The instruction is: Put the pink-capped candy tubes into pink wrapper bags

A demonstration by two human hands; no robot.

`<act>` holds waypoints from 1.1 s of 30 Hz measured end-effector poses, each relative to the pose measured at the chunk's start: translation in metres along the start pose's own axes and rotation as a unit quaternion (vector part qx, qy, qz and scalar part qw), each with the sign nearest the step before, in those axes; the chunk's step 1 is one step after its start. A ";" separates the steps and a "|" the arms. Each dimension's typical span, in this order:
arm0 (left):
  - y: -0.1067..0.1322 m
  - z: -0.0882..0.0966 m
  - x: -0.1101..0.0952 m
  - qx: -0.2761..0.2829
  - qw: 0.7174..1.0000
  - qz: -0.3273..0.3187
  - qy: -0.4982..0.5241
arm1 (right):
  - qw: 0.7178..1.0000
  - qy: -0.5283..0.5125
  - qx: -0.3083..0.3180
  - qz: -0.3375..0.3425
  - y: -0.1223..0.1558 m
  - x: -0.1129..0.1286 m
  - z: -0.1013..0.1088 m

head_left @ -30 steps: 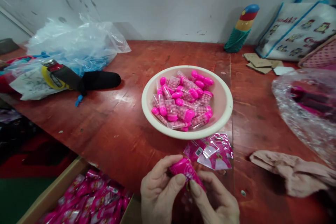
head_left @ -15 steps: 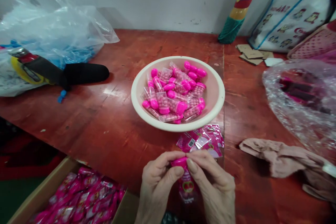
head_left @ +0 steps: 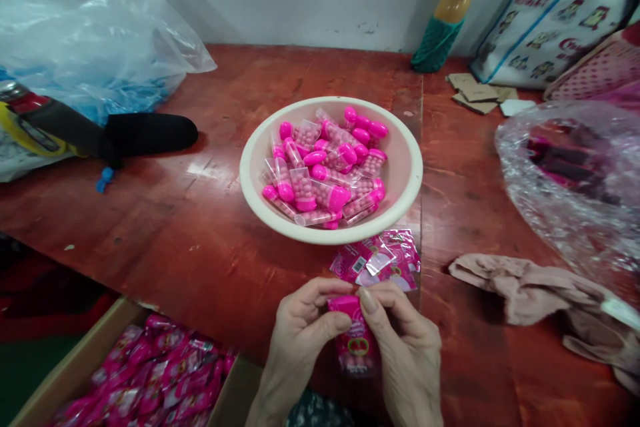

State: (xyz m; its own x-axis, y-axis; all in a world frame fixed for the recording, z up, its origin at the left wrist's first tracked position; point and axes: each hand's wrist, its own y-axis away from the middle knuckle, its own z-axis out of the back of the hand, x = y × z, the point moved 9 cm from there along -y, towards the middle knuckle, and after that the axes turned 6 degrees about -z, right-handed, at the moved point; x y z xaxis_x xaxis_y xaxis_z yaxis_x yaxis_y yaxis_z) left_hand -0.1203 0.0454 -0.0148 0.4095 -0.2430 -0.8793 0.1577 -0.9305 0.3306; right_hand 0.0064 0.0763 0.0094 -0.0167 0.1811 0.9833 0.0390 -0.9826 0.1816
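Parted slightly since the earlier frame: left hand (head_left: 299,341), pinching left edge of 1 pink packet (head_left: 354,339); right hand (head_left: 406,340), pinching its top right corner. From packet: 12 o'clock, basin (head_left: 325,235), unwrapped tubes (head_left: 329,193) remaining; 1 o'clock, flat sleeves (head_left: 395,271), seemingly unused; 9 o'clock, carton (head_left: 74,360), wrapped packs (head_left: 156,373), apparently finished.

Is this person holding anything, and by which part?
A pink packet, by its upper part: the left grip at its upper left edge, the right grip at its upper right.
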 end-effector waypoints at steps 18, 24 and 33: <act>-0.011 0.011 0.004 -0.088 0.994 -0.029 0.065 | 0.986 0.034 0.052 -0.156 0.005 -0.043 0.001; -0.010 0.022 -0.001 -0.109 0.993 -0.043 0.021 | 0.983 0.120 0.094 -0.102 0.010 -0.034 -0.011; -0.002 0.036 -0.003 -0.165 0.985 -0.053 0.017 | 0.984 0.120 0.094 -0.091 0.012 -0.030 -0.011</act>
State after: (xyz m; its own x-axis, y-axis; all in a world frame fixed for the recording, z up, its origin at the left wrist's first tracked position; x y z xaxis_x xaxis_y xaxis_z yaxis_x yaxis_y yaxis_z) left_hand -0.1547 0.0378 -0.0249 0.4036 -0.1350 -0.9049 0.4823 -0.8091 0.3357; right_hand -0.0040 0.0586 -0.0180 -0.2751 0.3167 0.9078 0.1973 -0.9055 0.3757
